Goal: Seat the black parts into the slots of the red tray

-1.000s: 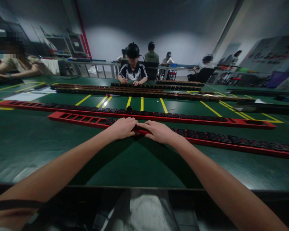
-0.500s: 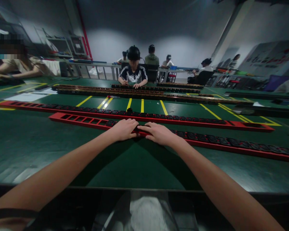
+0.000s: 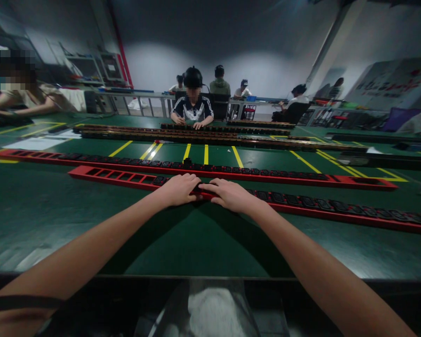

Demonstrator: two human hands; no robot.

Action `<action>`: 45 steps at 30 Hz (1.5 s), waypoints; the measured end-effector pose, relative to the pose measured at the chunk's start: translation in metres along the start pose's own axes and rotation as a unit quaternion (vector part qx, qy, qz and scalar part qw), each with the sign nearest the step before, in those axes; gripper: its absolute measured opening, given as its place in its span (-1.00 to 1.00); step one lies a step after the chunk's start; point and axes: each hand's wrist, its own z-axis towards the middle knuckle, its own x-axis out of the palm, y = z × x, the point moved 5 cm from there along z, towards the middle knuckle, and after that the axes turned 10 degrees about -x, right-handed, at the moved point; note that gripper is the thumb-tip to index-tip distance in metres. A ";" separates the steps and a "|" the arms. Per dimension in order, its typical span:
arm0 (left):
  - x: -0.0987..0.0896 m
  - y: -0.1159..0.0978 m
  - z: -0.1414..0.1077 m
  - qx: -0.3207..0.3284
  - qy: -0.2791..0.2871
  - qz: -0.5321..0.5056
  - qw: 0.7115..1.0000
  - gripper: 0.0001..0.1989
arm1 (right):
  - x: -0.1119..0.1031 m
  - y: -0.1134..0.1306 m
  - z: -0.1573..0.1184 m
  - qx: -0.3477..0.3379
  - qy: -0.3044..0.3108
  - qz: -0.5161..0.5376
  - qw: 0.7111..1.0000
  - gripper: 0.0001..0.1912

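Note:
Both hands are on the nearer red power strip (image 3: 323, 214), a long narrow red housing with black sockets set along it. My left hand (image 3: 181, 189) is closed over the strip, fingers across the top and thumb on the near side. Close to its right, my right hand (image 3: 229, 194) also grips the strip, its index finger reaching toward the left fingertips. What lies right under the fingers is hidden. Left of my hands, one black socket (image 3: 159, 179) is seated beside several open slots (image 3: 124, 176) in the housing.
A second red strip (image 3: 287, 177) lies behind, parallel, with a small black piece (image 3: 187, 161) standing on it. Farther back are long dark rails (image 3: 203, 135) and paper sheets (image 3: 38, 142) on the green table (image 3: 203, 243). A co-worker (image 3: 192, 105) sits opposite; others work around.
The view has shifted very slightly. Both hands stay in the same place on the nearer strip, with no visible change in their grip.

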 end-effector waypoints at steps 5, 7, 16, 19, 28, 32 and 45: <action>0.000 0.000 0.000 0.000 0.000 -0.006 1.000 -0.56 | 0.000 0.000 -0.001 0.002 -0.005 -0.001 1.000 -0.38; -0.001 -0.001 0.000 0.001 0.001 -0.001 1.000 -0.56 | 0.000 0.001 -0.001 0.001 0.002 -0.003 1.000 -0.40; 0.000 0.000 0.000 0.002 -0.001 0.002 1.000 -0.58 | 0.000 0.000 0.000 -0.008 -0.002 -0.006 1.000 -0.40; 0.000 0.000 0.000 0.005 -0.005 0.006 1.000 -0.58 | 0.000 0.000 0.000 -0.004 0.004 -0.005 1.000 -0.41; -0.001 -0.004 -0.002 0.012 -0.024 0.006 1.000 -0.52 | 0.000 -0.001 0.000 -0.003 0.001 0.002 1.000 -0.37; -0.003 -0.013 -0.004 0.027 -0.038 0.000 0.999 -0.41 | -0.003 -0.007 -0.005 0.002 -0.003 0.031 1.000 -0.31; -0.010 0.009 0.000 0.023 0.011 0.006 1.000 -0.51 | -0.010 -0.023 -0.015 0.042 -0.019 0.076 0.996 -0.13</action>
